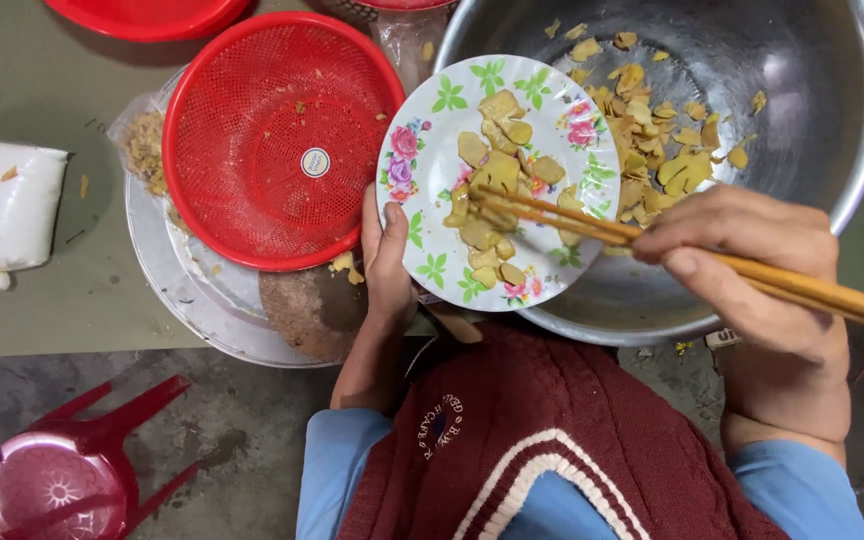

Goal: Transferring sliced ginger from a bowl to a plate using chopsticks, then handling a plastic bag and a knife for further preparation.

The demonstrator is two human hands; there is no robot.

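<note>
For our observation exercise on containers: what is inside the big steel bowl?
Inside the steel bowl lie thin yellowish slices, scattered over its bottom and far wall. The flowered plate and the right hand holding chopsticks cover the bowl's near part, so anything there is hidden.

A dull green surface (42, 300) carries a white filled bag (7, 205) at its left, a round metal tray (167, 290) in the middle, and a large steel bowl (852, 150) at the right. Below its edge lies the grey concrete floor (232, 450), where a red plastic stool (72, 470) stands at the lower left.
</note>
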